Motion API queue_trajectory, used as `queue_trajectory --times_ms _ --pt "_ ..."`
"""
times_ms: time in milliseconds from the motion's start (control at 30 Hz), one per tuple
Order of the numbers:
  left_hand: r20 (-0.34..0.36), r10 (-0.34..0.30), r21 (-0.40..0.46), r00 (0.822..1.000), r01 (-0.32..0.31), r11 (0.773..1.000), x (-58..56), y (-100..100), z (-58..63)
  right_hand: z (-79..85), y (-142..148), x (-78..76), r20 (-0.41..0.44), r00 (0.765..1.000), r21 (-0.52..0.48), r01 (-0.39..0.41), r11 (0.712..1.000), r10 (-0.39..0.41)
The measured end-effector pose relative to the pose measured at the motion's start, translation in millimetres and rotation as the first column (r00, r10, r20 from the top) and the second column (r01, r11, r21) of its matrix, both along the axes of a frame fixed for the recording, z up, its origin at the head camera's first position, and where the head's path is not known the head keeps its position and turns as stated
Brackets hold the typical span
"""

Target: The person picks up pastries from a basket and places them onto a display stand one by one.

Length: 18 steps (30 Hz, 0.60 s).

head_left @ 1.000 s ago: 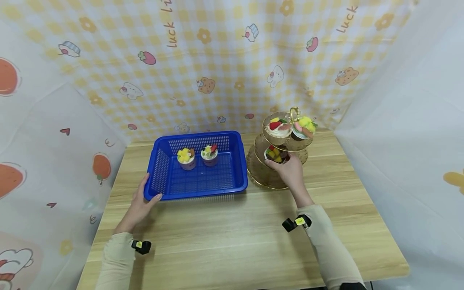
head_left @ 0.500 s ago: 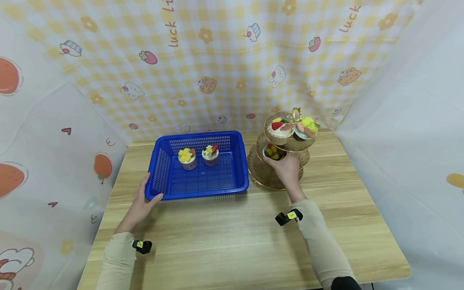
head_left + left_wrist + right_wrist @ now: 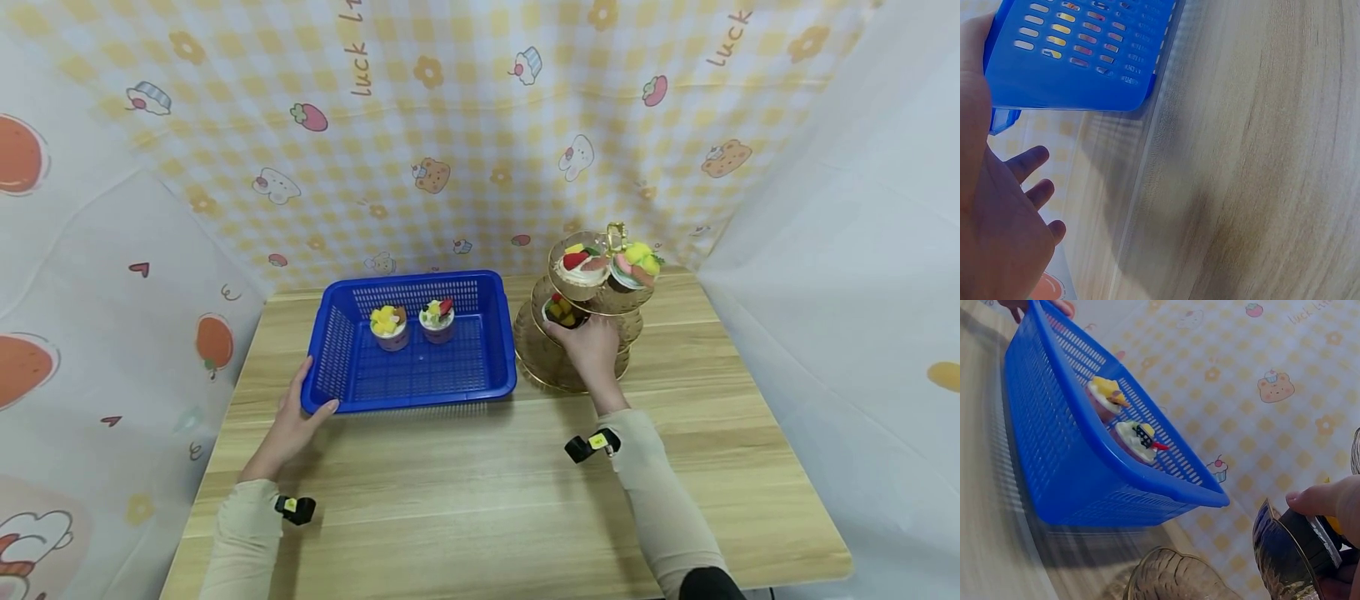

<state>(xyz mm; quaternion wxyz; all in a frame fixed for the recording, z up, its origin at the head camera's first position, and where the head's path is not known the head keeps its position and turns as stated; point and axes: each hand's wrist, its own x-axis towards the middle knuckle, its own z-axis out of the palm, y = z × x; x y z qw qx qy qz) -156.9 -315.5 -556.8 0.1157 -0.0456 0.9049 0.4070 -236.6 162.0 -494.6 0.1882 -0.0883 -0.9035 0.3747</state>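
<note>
In the head view my right hand (image 3: 596, 346) pinches a fruit-topped cupcake (image 3: 561, 311) in a dark cup, at the middle tier of a gold three-tier cake stand (image 3: 551, 362). The right wrist view shows the thumb on the dark cup (image 3: 1310, 540), close over the tier's curved edge; the other fingers are partly hidden. My left hand (image 3: 295, 421) holds the front left corner of a blue plastic basket (image 3: 420, 404), thumb at the front rim. Three of its fingers (image 3: 1041, 194) extend free below that corner. Inside the basket stand a yellow-topped cupcake (image 3: 390, 337) and a strawberry-topped cupcake (image 3: 437, 329).
Two more cupcakes, one strawberry-topped (image 3: 581, 279) and one yellow-topped (image 3: 633, 279), sit on the stand's top tier, beside its gold handle (image 3: 617, 237). Basket and stand stand close together on a wooden table (image 3: 450, 492), before a yellow checked cloth (image 3: 480, 125).
My right hand has shifted slightly left with the cupcake at the middle tier, the forearm following. My left hand and the basket stay in place.
</note>
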Motion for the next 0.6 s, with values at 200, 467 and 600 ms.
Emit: queue_trajectory --times_ms 200,467,600 --pt "-0.004 0.004 0.0 1.0 -0.004 1.0 -0.8 0.0 -1.1 -2.4 -0.9 -2.5 -0.026 1.0 0.003 -0.008 1.0 0.008" --pt "-0.003 0.001 -0.01 1.0 -0.001 1.0 -0.6 0.1 -1.3 -3.9 -1.9 -2.0 0.02 0.999 0.091 0.038 0.995 -0.04" --pt "-0.008 -0.001 0.0 1.0 0.001 1.0 -0.6 -0.2 -1.9 -3.7 -2.5 -0.6 0.035 0.998 0.126 0.051 0.991 -0.056"
